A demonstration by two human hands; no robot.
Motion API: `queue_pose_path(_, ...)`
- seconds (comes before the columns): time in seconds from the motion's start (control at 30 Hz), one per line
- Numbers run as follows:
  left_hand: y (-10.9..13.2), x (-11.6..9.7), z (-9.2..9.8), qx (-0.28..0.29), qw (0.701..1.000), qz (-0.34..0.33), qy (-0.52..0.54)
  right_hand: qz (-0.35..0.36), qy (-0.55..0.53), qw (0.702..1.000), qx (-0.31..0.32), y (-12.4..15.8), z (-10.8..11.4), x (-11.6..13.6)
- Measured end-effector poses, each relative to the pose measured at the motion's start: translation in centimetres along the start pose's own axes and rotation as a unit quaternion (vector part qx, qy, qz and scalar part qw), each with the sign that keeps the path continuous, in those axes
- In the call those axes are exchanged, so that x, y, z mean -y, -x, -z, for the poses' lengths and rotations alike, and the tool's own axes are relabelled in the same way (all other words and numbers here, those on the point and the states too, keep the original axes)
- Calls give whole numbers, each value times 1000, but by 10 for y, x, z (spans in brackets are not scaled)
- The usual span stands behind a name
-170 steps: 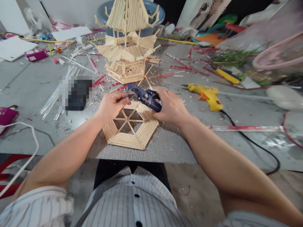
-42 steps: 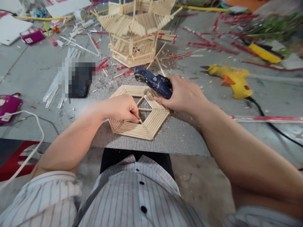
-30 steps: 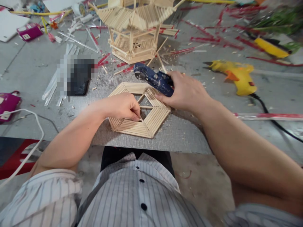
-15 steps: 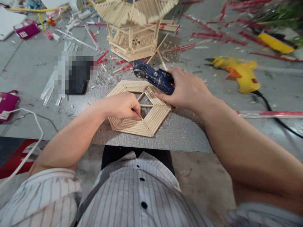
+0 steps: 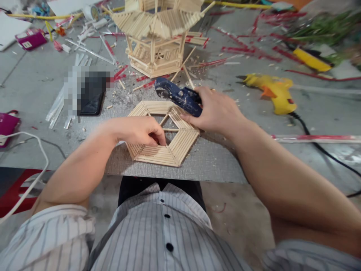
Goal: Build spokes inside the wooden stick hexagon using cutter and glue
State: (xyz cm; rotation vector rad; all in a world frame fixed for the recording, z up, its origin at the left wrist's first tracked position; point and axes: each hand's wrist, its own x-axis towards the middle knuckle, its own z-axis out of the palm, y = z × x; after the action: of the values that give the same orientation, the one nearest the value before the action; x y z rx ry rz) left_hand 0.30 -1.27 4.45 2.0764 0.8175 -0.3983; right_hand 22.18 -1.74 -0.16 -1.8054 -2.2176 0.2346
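A flat hexagonal frame of wooden sticks point(image 5: 180, 145) lies near the table's front edge. My left hand point(image 5: 138, 130) rests on its left half, fingers pinched at the inner spokes near the centre; what they pinch is hidden. My right hand point(image 5: 218, 111) sits at the frame's right rear corner, wrapped round a dark blue cutter tool point(image 5: 176, 96) whose head points left and away. Behind the frame stands a tiered stick pagoda point(image 5: 155, 41).
A yellow glue gun point(image 5: 272, 92) with a black cord lies to the right. A dark phone point(image 5: 90, 98) and clear glue sticks point(image 5: 58, 107) lie to the left. Red-wrapped sticks and scraps litter the back. A white cable point(image 5: 31, 150) loops at the left edge.
My left hand came off the blue tool and went down onto the frame's inner spokes, where it stays pinched. My right hand keeps hold of the tool.
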Motion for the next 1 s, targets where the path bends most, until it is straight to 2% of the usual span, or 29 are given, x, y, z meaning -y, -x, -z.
queue_pose_path(0.17,2,1,1,24,999,-14,-23,-15,25,999,-14,-2,0,0)
queue_pose_path(0.33,1,4,0,8,1000,-2,-21,-74,50,995,-48,-8,4,-13)
queue_pose_path(0.57,0,2,-1,-19,998,22,-53,-97,109,989,4,-13,3,-34)
queue_pose_path(0.73,0,-1,-1,-36,996,41,-65,-108,102,989,-7,-15,7,-31)
queue_pose_path(0.9,-1,-3,0,-48,994,58,-74,-147,63,984,-76,-16,14,-28)
queue_pose_path(1.0,-1,-3,0,-49,994,60,-77,-156,67,983,-64,-15,13,-25)
